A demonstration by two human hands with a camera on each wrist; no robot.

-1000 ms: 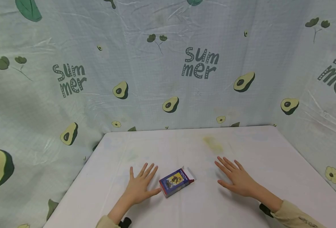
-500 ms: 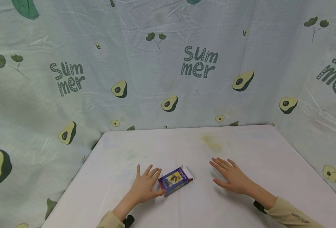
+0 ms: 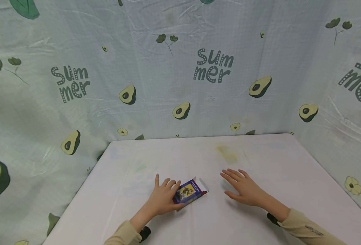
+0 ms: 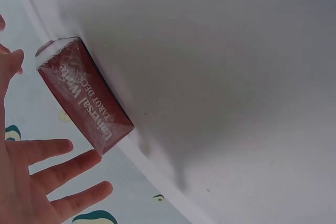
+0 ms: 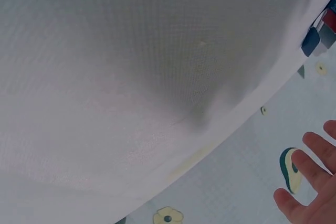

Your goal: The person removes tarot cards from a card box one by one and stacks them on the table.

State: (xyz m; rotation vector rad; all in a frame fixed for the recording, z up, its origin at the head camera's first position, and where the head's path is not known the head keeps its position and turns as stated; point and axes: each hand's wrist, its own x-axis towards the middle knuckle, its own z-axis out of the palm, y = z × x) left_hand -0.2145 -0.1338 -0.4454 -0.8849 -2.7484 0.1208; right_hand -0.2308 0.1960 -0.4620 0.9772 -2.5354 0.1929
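Note:
A tarot deck box [image 3: 188, 191], blue with a yellow picture on top, lies on the white table at a slant. Its right end flap stands open. In the left wrist view the red end of the box [image 4: 86, 95] shows the printed words "Universal Waite Tarot Deck". My left hand [image 3: 161, 201] is at the box's left end, fingers spread and thumb along the near side; whether it touches the box I cannot tell. To the right of the box my right hand [image 3: 245, 190] hovers over the table, fingers extended, holding nothing.
The white table [image 3: 156, 153] has a yellowish stain [image 3: 227, 153] toward its back. A pale cloth [image 3: 156, 71] printed with avocados and the word "summer" hangs behind and at both sides of the table.
My left hand has moved right to the box, its fingers now overlapping the left end in view. My right hand has shifted slightly left. The box has stayed in place.

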